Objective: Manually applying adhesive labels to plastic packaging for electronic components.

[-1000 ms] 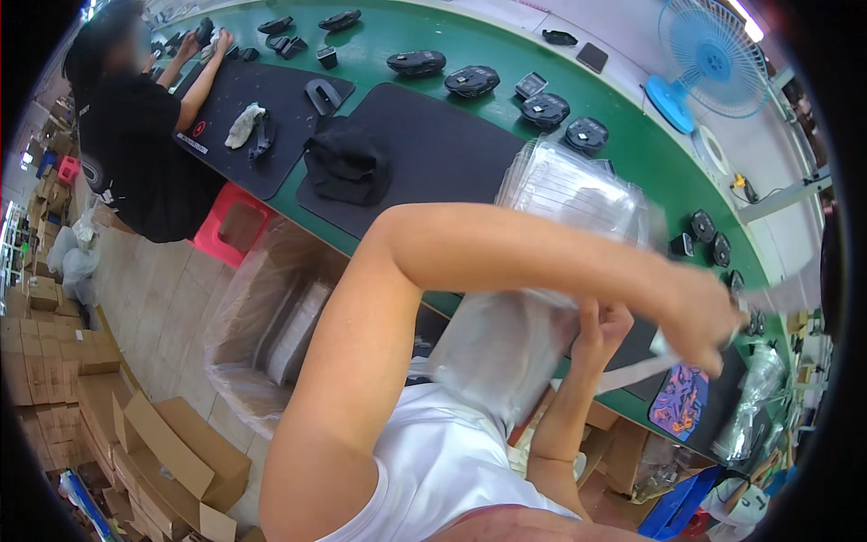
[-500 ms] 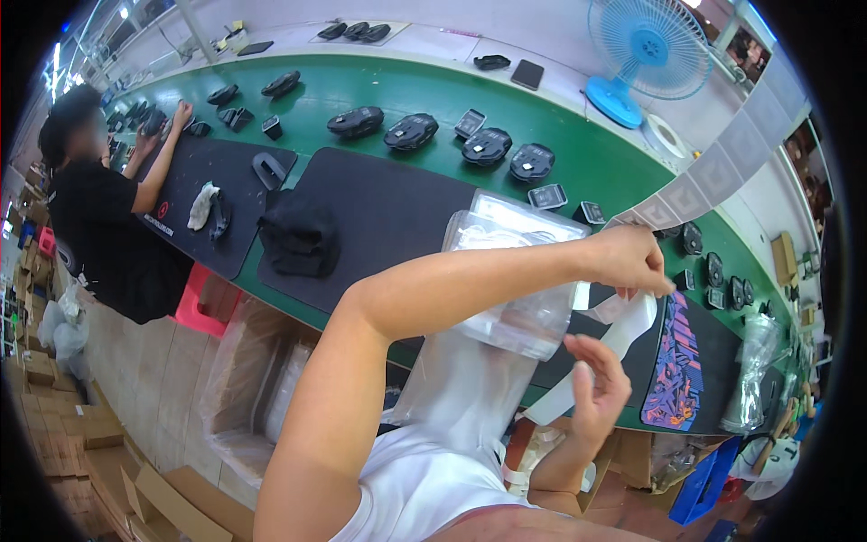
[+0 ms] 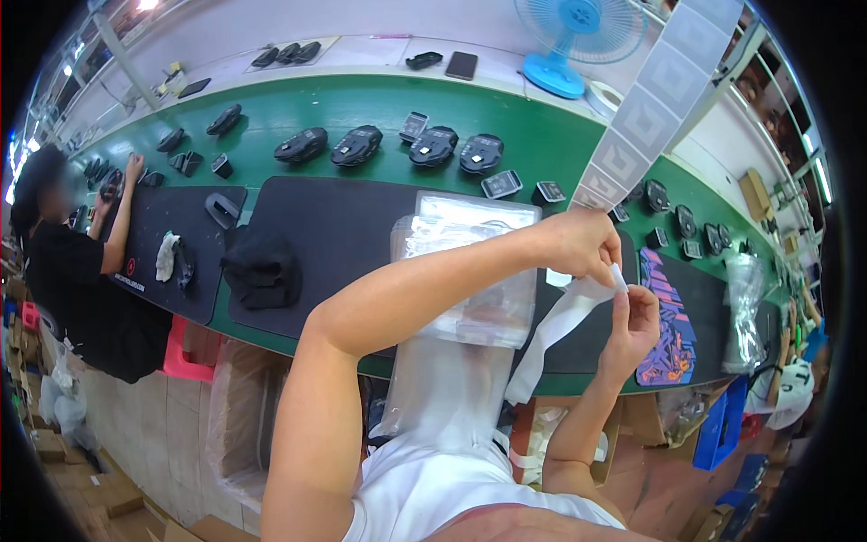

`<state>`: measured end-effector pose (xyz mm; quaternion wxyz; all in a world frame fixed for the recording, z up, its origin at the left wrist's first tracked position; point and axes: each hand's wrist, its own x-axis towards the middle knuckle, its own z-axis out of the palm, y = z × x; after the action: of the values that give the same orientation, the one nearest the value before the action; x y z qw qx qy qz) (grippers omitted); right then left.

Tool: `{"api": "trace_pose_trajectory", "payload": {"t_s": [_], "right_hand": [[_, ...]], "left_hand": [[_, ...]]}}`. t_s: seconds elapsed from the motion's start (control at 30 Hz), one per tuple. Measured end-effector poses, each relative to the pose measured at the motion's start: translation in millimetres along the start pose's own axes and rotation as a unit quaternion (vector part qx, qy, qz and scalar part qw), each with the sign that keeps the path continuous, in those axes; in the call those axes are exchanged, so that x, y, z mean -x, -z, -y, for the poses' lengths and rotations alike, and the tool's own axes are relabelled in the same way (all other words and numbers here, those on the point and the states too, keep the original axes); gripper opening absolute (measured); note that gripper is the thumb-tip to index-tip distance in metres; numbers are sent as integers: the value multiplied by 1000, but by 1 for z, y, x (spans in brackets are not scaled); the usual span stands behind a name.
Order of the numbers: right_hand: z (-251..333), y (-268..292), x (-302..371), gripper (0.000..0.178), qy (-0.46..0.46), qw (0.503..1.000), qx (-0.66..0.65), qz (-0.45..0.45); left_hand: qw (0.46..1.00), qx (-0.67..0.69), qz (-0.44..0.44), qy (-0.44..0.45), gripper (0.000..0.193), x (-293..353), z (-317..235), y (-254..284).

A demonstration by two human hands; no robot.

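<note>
A strip of clear square labels (image 3: 643, 122) on pale backing rises from my left hand (image 3: 589, 246) toward the upper right. My left fingers are closed on this strip, and a white tail of backing paper (image 3: 542, 348) curls down below them past the table edge. Just to the right, my right hand (image 3: 634, 323) is closed in a pinch at a small white edge of the strip beside the left fingertips. Under my left forearm lies a stack of clear plastic bags (image 3: 483, 312), some draping over the table edge toward my lap.
Black mice (image 3: 433, 146) and small boxy parts line the green table (image 3: 361, 99). A black cloth (image 3: 262, 269) lies on the dark mat (image 3: 339, 217). Rightward are a colourful printed mat (image 3: 666, 339) and bundled plastic (image 3: 745, 307). A blue fan (image 3: 553, 74) stands behind; a co-worker (image 3: 86, 262) sits left.
My right hand has risen from below to meet the left fingers and pinch at the strip. The whole view has shifted, and my left hand still holds the strip.
</note>
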<state>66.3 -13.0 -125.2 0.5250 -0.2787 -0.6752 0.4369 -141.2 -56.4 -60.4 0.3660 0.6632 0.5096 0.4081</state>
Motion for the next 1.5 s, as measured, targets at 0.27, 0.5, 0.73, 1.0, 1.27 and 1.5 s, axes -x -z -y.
{"api": "trace_pose_trajectory", "payload": {"t_s": [0.27, 0.5, 0.73, 1.0, 1.27, 1.5], "right_hand": [[7, 10, 7, 11, -15, 998, -41, 41], [3, 11, 8, 11, -39, 996, -53, 62], [3, 7, 12, 11, -71, 991, -94, 64], [6, 5, 22, 13, -6, 999, -35, 19], [68, 6, 54, 11, 38, 992, -76, 89], [53, -47, 92, 13, -140, 916, 70, 369]], "left_hand": [[995, -99, 31, -1, 31, 4, -1, -4], [993, -113, 38, -3, 34, 8, -1, -1], [993, -115, 24, 8, 39, 16, -2, 2], [991, -126, 32, 16, 56, 23, -5, 2], [989, -121, 0, 82, 76, 2, 6, 0], [981, -151, -24, 116, 82, 10, 9, 1]]}}
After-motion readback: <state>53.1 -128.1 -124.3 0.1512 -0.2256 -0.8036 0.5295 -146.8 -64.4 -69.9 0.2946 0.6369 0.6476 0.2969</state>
